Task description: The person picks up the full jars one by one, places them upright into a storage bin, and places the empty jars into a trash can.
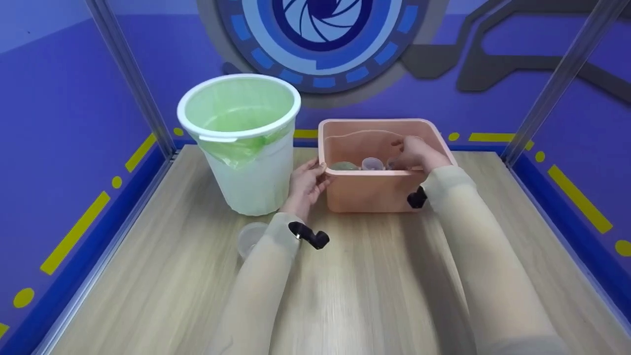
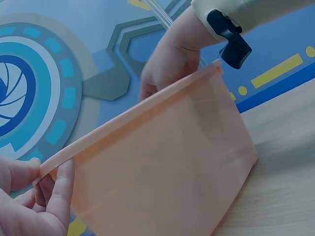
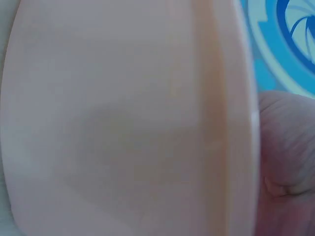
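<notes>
A pink rectangular bin [image 1: 377,192] stands at the back of the table. My left hand [image 1: 304,185] holds its front left rim corner; in the left wrist view the thumb and fingers pinch the rim from both sides. My right hand [image 1: 414,153] reaches over the front rim into the bin. Inside lie a clear plastic cup [image 1: 372,164] and a greenish round piece [image 1: 343,166]. Another clear item [image 1: 392,163] shows right at the right fingers, but I cannot tell whether they grip it. The bin's front wall hides those fingertips in both wrist views.
Left of the bin stands a tall white trash can [image 1: 251,185] with a green liner [image 1: 241,150] folded over its rim. A clear round plastic container [image 1: 249,236] lies on the wooden table [image 1: 355,296] beside my left forearm. Printed blue panels surround the table at the back and sides.
</notes>
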### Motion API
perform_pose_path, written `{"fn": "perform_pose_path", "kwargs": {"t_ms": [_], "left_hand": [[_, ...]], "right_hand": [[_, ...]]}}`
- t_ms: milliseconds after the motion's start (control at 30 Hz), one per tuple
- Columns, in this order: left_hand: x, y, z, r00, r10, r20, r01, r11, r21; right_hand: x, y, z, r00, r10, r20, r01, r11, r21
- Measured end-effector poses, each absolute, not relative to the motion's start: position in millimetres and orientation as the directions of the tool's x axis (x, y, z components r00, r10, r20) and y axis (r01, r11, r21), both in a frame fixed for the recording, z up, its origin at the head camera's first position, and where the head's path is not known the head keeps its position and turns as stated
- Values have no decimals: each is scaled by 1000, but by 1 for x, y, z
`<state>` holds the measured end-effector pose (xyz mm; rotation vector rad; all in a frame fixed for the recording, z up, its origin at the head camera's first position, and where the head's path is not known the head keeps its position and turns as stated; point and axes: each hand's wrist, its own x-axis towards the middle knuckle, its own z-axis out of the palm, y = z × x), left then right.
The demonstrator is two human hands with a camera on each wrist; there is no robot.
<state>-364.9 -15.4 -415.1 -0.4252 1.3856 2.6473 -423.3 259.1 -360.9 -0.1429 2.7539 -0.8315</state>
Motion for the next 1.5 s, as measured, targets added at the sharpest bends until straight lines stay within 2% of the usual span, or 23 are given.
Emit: {"fn": "perform_pose_path", "kwargs": {"t_ms": [100, 267, 367, 467, 533, 600, 700, 767, 833, 900, 967, 1167, 1333, 1500], "left_hand": [[-364, -17, -415, -949, -21, -316, -244, -589, 771], [-353, -26, -412, -935, 2, -355, -270, -651, 709], [-331, -40, -410, -929, 42, -367, -301, -661, 687], [-296, -61, -410, -957, 113, -268, -283, -566, 774], [-269, -78, -412, -986, 124, -111, -156, -465, 871], [-246, -98, -416, -992, 85, 93, 54, -375, 925], [-222, -129, -428, -941, -59, 333, 336, -273, 901], [-215, -150, -440, -894, -143, 426, 448, -216, 867], [-214, -168, -455, -867, -195, 459, 492, -184, 851], [-216, -182, -470, -867, -215, 450, 486, -163, 859], [-219, -192, -484, -893, -207, 399, 431, -144, 891], [-228, -205, -513, -981, -49, 188, 194, -164, 967], [-232, -204, -524, -993, 63, 105, 94, -153, 984], [-233, -202, -529, -994, 107, 30, 27, -25, 999]], "right_hand": [[-423, 245, -356, -978, -129, -162, -15, 824, -567], [-419, 216, -353, -996, -79, -37, -30, 712, -702], [-415, 200, -354, -996, -71, 61, -92, 612, -786], [-410, 184, -353, -991, -46, 127, -132, 522, -843], [-405, 174, -349, -989, -33, 144, -143, 460, -876], [-400, 163, -344, -993, -28, 117, -119, 367, -923], [-395, 145, -333, -998, -56, 27, -35, 154, -987], [-392, 133, -326, -994, -90, -53, 56, -25, -998], [-391, 122, -320, -986, -125, -109, 129, -164, -978], [-390, 111, -316, -978, -155, -139, 175, -251, -952], [-389, 100, -314, -971, -182, -156, 204, -286, -936], [-388, 67, -310, -954, -237, -183, 243, -258, -935], [-392, 45, -305, -956, -223, -190, 251, -288, -924], [-395, 35, -302, -958, -207, -201, 256, -290, -922]]}}
